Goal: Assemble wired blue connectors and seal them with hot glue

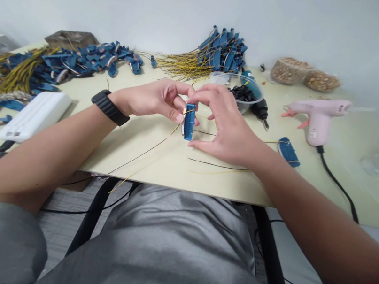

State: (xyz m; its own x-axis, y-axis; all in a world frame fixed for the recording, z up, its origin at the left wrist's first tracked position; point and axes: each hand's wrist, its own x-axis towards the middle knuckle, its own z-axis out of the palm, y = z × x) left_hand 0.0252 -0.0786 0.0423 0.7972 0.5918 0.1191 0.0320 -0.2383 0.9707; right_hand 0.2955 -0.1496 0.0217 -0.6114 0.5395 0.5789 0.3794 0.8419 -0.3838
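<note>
Between my two hands, above the table, a small blue plastic housing [189, 122] stands upright with a pale part along its left side. My left hand [162, 100] pinches it from the left, thumb on the pale edge. With thumb at the lower end and fingers at the top, my right hand [225, 126] grips the same housing. A thin yellow and black wire [145, 149] runs from the housing down to the left, past the table's front edge. Another blue housing [288, 152] with wires lies on the table right of my right wrist.
A pink glue gun [319, 116] stands at the right, its black cord trailing forward. Behind my hands are a clear bowl [259, 93] of black parts, a power screwdriver [260, 111] and a wired blue pile [222, 49]. More blue parts [80, 61] and a white power bank [36, 115] occupy the left.
</note>
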